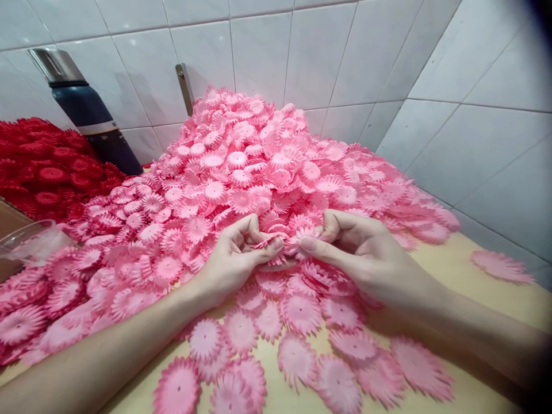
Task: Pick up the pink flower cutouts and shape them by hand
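Both hands meet near the middle of the view, above loose pink flower-shaped pieces. My left hand [241, 247] pinches a pink petal piece [266, 241] between thumb and fingers. Close beside it on the right, my right hand [349, 244] pinches another pink petal piece [297, 244]; the two pieces are close together, and whether they are joined cannot be told. A tall heap of pink flower pieces [237, 161] rises behind the hands. Below them, single pink flowers [302, 313] with small centre holes lie on the pale yellow table [483, 305].
At the left are a red flower heap [47, 167], a dark blue bottle [92, 115] with a steel cap, a clear plastic cup [34, 241] and a cardboard edge [11, 221]. A metal strip [184, 89] leans on the tiled wall [263, 52] behind.
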`<state>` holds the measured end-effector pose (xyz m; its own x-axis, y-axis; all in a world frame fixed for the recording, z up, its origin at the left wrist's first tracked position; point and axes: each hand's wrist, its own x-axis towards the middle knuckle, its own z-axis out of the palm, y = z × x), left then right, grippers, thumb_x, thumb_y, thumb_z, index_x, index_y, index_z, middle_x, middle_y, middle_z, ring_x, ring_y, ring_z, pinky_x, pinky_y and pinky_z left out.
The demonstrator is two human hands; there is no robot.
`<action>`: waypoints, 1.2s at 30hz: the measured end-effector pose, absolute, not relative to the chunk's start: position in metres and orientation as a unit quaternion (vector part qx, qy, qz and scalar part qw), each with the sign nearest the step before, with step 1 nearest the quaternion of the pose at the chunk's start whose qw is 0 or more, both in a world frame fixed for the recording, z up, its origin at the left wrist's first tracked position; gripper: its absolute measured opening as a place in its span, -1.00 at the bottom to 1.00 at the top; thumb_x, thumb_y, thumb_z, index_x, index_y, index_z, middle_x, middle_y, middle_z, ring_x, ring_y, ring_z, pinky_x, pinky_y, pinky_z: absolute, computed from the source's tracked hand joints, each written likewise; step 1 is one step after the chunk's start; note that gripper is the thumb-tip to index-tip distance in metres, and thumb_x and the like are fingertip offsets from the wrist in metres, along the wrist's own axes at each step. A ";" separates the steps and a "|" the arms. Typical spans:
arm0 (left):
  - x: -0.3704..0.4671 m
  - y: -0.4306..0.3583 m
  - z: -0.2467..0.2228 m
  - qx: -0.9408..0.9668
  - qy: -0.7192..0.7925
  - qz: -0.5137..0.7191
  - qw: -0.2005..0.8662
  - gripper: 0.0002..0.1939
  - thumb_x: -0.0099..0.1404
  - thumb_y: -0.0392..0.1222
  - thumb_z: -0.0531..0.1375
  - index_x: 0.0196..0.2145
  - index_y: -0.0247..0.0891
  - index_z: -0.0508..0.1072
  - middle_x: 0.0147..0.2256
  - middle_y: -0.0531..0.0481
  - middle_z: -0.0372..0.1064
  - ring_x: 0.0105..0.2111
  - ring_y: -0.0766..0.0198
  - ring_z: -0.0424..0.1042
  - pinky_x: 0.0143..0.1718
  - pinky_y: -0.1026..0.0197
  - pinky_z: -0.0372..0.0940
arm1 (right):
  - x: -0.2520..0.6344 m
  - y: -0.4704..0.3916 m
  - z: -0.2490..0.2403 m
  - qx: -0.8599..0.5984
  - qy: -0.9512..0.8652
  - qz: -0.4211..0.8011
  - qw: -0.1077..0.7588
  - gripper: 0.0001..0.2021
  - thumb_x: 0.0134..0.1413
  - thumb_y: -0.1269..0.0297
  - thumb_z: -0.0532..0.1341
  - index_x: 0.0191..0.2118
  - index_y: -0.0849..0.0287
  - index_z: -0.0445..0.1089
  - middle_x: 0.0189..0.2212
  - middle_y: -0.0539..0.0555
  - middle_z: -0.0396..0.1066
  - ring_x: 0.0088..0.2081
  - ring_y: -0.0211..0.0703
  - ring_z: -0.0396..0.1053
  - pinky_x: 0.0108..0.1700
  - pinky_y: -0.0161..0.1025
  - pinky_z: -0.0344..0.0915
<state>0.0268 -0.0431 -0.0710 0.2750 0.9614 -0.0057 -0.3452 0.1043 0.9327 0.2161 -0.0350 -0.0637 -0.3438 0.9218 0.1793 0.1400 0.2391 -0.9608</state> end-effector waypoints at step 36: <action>0.024 -0.037 -0.074 0.433 0.363 0.517 0.642 -0.67 0.10 -0.20 0.38 -0.49 -0.29 0.24 -0.54 0.12 0.41 -0.47 0.40 0.46 -0.37 0.32 0.40 | 0.217 -0.036 -0.059 -0.358 -0.657 0.521 0.410 -0.63 0.10 0.14 0.29 -0.51 0.12 0.09 -0.57 -0.06 0.27 -0.41 -0.23 0.42 -0.39 -0.33 0.35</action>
<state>0.0242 -0.0374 -0.0742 0.2004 0.9795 -0.0185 -0.3500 0.0893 0.9325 0.2170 -0.0361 -0.0592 -0.4078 0.8980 0.1654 0.0436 0.2001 -0.9788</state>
